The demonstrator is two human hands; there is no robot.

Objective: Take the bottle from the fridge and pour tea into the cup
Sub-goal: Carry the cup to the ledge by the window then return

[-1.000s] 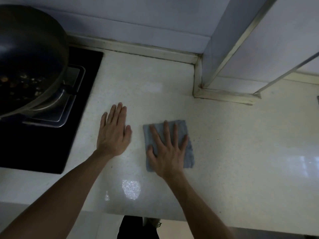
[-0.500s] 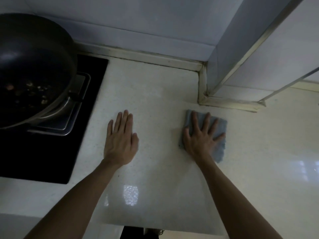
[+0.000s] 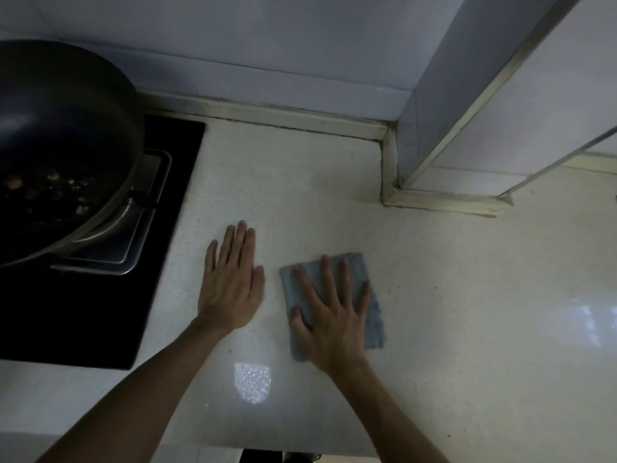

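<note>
Place: domestic kitchen, cooking end of a pale, speckled stone counter [image 3: 467,312].
Evidence:
- black glass hob [image 3: 100,312] set into the counter at its left edge
- dark wok [image 3: 60,135] holding bits of food, seated on a metal pan support [image 3: 140,235]
- white tiled wall [image 3: 267,45] along the back edge, with a discoloured sealing strip
- tiled boxed column [image 3: 434,111] at the back right
- grey wiping cloth [image 3: 375,325] flat mid-counter

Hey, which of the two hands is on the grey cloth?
The right hand: its spread fingers lie flat on the cloth. The left hand rests on the bare counter beside the cloth, nearer the stove.
</note>
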